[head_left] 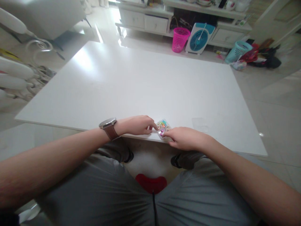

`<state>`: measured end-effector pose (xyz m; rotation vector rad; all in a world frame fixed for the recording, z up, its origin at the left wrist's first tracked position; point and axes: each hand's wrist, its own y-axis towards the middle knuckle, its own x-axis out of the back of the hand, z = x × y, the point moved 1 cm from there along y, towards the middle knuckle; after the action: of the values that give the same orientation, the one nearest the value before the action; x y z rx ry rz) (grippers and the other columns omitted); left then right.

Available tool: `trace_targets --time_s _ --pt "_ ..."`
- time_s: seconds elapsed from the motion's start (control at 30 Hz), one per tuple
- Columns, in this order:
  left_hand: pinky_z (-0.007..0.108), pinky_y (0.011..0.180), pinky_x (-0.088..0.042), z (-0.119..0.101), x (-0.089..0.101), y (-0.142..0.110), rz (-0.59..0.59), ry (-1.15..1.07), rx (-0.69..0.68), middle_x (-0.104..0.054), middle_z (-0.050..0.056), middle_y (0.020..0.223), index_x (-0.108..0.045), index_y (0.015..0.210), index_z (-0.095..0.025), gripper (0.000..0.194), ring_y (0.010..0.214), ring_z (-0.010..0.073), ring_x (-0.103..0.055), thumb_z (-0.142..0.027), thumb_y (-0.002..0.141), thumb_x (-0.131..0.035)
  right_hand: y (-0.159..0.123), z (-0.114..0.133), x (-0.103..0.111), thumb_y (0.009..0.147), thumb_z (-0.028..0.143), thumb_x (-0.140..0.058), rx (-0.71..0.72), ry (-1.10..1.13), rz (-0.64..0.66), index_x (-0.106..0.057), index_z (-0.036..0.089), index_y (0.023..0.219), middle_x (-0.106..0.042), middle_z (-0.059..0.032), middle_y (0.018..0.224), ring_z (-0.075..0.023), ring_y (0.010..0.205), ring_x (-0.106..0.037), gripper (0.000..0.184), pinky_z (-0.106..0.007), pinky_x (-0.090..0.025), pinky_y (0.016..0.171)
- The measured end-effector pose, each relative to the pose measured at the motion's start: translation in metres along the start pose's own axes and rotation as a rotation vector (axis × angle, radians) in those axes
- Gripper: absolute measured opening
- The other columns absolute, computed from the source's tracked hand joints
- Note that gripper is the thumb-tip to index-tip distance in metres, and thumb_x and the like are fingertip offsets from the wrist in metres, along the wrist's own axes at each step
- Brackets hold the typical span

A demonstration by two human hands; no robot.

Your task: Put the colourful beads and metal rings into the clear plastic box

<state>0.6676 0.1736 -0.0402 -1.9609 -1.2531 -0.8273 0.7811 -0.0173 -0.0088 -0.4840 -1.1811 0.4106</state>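
Observation:
A small clear compartment box (164,123) lies at the near edge of the white table, with colourful little pieces in its sections. Yellow, green and blue pieces fill the far section, pale ring-like ones sit at the sides, and purple ones lie nearest me. My left hand (139,125), a watch on its wrist, rests at the box's left side; its index finger touches the box and its thumb is apart. From the right, my right hand (188,138) reaches over the near purple section with bent fingers. What its fingertips hold, if anything, is hidden.
A clear flat lid (199,125) lies right of my right hand on the white table (145,81). White chairs (16,73) stand at the left. Beyond the table are a pink basket (180,40), a blue-and-white fan (199,38) and a teal basket (238,51).

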Motion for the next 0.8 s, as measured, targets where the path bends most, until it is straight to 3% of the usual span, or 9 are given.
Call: trace_targets --time_s 0.13,0.33,0.8 --pt "0.022 0.075 -0.047 0.0011 -0.0004 -0.0002 -0.010 -0.001 -0.012 -0.072 0.002 0.086 -0.074 0.117 -0.028 0.038 0.074 0.0121 -0.063 -0.014 0.085 -0.058 0.0001 0.0007 0.0010 0.089 0.026 -0.050 0.007 0.018 -0.023 -0.063 0.022 0.128 -0.072 -0.0123 0.117 -0.0263 0.098 -0.069 0.041 -0.032 -0.047 0.077" --pt "0.022 0.075 -0.047 0.0000 0.0020 -0.0011 -0.004 0.012 -0.003 -0.073 0.002 0.088 -0.073 0.117 -0.026 0.037 0.076 0.0121 -0.063 -0.016 0.086 -0.058 0.0002 -0.0008 -0.0011 0.088 0.026 -0.051 0.026 0.037 -0.030 -0.056 0.024 0.137 -0.068 -0.0124 0.127 -0.0272 0.106 -0.067 0.050 -0.034 -0.048 0.082" --pt "0.023 0.075 -0.047 -0.0018 0.0028 -0.0004 0.011 -0.002 -0.001 -0.073 0.003 0.088 -0.073 0.118 -0.026 0.037 0.075 0.0127 -0.063 -0.015 0.086 -0.057 -0.0006 0.0003 0.0023 0.088 0.025 -0.052 -0.012 0.019 -0.011 -0.060 0.026 0.135 -0.069 -0.0112 0.127 -0.0275 0.105 -0.068 0.047 -0.035 -0.048 0.082"
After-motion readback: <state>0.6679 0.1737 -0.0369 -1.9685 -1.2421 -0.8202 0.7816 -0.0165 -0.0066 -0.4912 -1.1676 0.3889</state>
